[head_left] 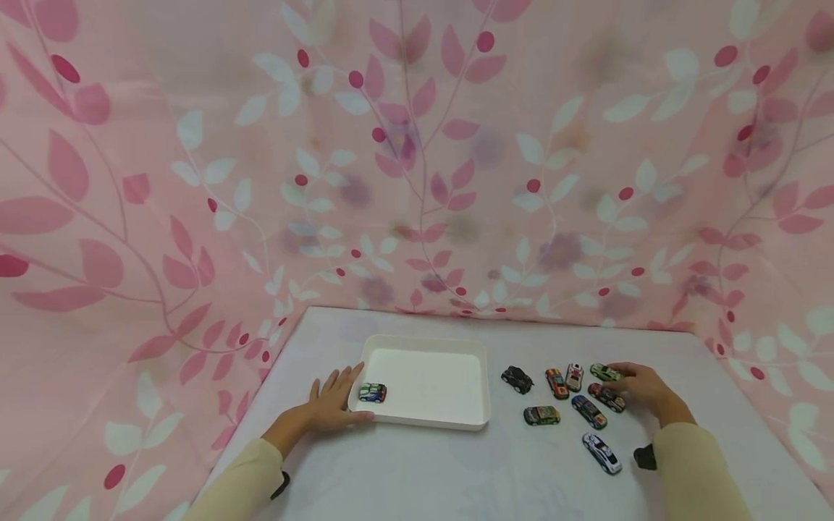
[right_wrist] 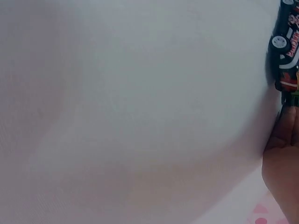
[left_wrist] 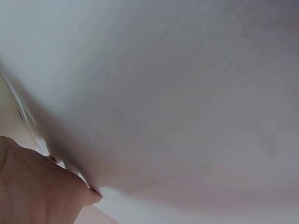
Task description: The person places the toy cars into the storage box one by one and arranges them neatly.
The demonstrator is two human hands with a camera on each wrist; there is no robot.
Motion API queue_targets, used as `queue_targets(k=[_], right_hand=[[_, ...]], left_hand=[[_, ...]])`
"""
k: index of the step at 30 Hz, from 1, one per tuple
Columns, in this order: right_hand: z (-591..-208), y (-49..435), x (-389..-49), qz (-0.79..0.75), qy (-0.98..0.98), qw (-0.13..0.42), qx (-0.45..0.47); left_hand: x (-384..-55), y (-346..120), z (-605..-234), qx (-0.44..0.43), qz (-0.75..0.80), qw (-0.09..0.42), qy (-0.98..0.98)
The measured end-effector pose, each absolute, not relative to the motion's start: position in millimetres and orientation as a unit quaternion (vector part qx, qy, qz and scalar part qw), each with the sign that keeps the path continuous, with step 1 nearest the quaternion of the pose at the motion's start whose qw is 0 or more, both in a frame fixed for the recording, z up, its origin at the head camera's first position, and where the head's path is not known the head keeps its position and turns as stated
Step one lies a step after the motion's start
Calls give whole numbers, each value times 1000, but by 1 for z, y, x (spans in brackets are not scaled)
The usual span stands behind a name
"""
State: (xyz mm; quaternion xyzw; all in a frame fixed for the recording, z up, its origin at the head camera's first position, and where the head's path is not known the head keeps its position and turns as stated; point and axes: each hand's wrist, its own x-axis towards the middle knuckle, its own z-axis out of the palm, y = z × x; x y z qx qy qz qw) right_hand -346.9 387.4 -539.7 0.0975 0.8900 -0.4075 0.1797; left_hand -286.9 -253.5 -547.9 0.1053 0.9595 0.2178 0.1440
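Fingers of right hand (head_left: 645,388) curled, thumb side mostly hidden, pinching the right end of green car (head_left: 603,372); gap about car-wide, can't tell how firm. Green car down at table level, at the fingertips. Dark red car (head_left: 606,397) just on the near side of that grip, partly below the hand; right wrist view catches its side, wheel showing, right by the fingertips. Black band (head_left: 645,457) at the right wrist, beside beige sleeve (head_left: 698,474). Blue car (head_left: 589,411) next, left of the grip and a bit nearer the person. Red-and-white car (head_left: 574,377) left of the grip, about level with it; orange-red car (head_left: 557,384) just beyond that one, side by side. White car (head_left: 601,454) off toward the person, tilted at an angle. Green-orange car (head_left: 541,415) further left, nearer side; black car (head_left: 517,379) further left still, about level with the grip. White tray (head_left: 430,422) past all these, well left of the right hand. Small multicoloured car (head_left: 373,392) inside it, near its left end. Left hand (head_left: 332,407) at the tray's left end, fingers straight and spread, thumb along the front corner, nothing gripped. White table (head_left: 423,477) under everything, pink leafy curtain (head_left: 423,145) behind.
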Motion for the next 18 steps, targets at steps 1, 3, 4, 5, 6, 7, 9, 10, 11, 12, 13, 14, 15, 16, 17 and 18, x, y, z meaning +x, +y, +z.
queue_targets(k=[1, 3, 4, 5, 6, 7, 9, 10, 11, 12, 13, 14, 15, 16, 17, 18], right_hand=[[-540, 386, -348, -405, 892, 176, 100], [-541, 385, -349, -395, 897, 167, 105], [-542, 384, -348, -386, 902, 162, 104], [-542, 384, -348, -377, 907, 157, 103], [-543, 383, -347, -371, 910, 153, 104], [-543, 382, -346, -365, 913, 151, 104], [-543, 381, -343, -360, 916, 143, 103], [-543, 380, -342, -362, 916, 140, 105], [-542, 379, -341, -366, 914, 137, 109], [-542, 378, -341, -369, 913, 136, 112], [-541, 377, -341, -373, 911, 133, 115], [-541, 377, -341, -374, 911, 131, 117], [-541, 376, -342, -371, 912, 128, 119], [-541, 376, -343, -367, 914, 125, 117], [-541, 375, -345, -363, 916, 122, 117], [-541, 373, -347, -359, 918, 119, 115]], left_hand=[[-287, -254, -548, 105, 217, 144, 960], [-288, -255, -551, 104, 220, 141, 960], [-287, -255, -553, 103, 222, 140, 959], [-287, -256, -555, 102, 223, 140, 959], [-287, -256, -556, 102, 222, 139, 960], [-287, -256, -556, 103, 222, 139, 959], [-286, -255, -555, 105, 219, 139, 960], [-286, -255, -554, 105, 217, 138, 960], [-286, -254, -553, 106, 215, 139, 961], [-286, -254, -552, 106, 212, 139, 961], [-287, -254, -550, 107, 213, 139, 961], [-287, -254, -550, 108, 215, 139, 961], [-287, -255, -550, 109, 218, 138, 960], [-288, -256, -550, 109, 217, 141, 960], [-289, -257, -551, 108, 215, 143, 960], [-290, -258, -553, 108, 215, 140, 960]])
